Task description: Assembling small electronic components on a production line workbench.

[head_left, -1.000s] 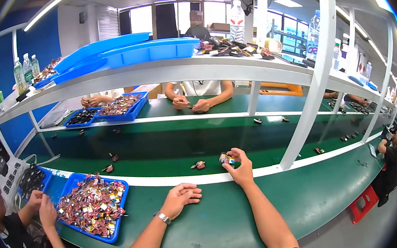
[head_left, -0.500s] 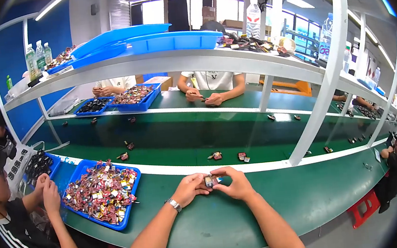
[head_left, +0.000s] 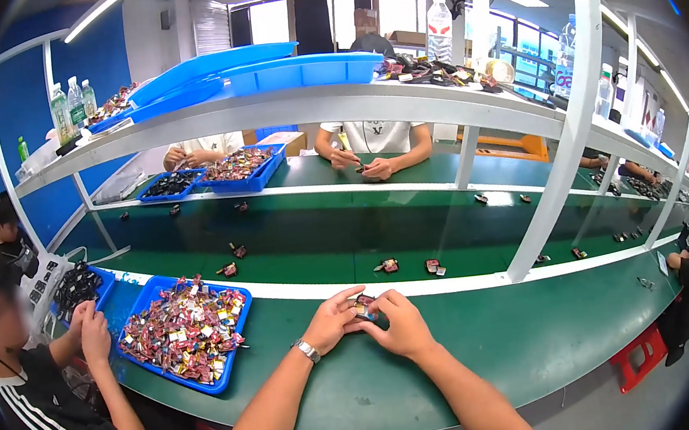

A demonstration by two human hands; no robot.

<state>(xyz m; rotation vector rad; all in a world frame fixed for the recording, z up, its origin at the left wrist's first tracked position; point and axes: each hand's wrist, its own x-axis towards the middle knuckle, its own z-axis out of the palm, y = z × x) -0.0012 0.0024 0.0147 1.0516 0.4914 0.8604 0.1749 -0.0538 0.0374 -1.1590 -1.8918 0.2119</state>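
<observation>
Above the green bench, in front of me, my left hand point(head_left: 331, 328) and my right hand point(head_left: 401, 327) hold one small electronic part point(head_left: 362, 306) between them. It is dark, with a reddish area and a spot of blue; its exact kind is too small to tell. My left fingers reach along its far side while my right thumb and fingers pinch its right side, covering much of it. A wristwatch with a metal band point(head_left: 306, 351) is on my left wrist. Left of my hands, a blue tray point(head_left: 248, 316) is heaped with similar small red, white and yellow wired parts point(head_left: 184, 328).
Beyond a white rail point(head_left: 452, 282) runs a dark green belt point(head_left: 321, 234) with scattered parts point(head_left: 387, 267). A white post point(head_left: 554, 134) rises at right, supporting a shelf point(head_left: 308, 105) with blue trays and bottles. Co-workers sit at left point(head_left: 55, 413), across and at far right.
The held part has turned between my fingers, and my right fingers have closed further over it. My left index finger has stretched out. The whole view has shifted slightly.
</observation>
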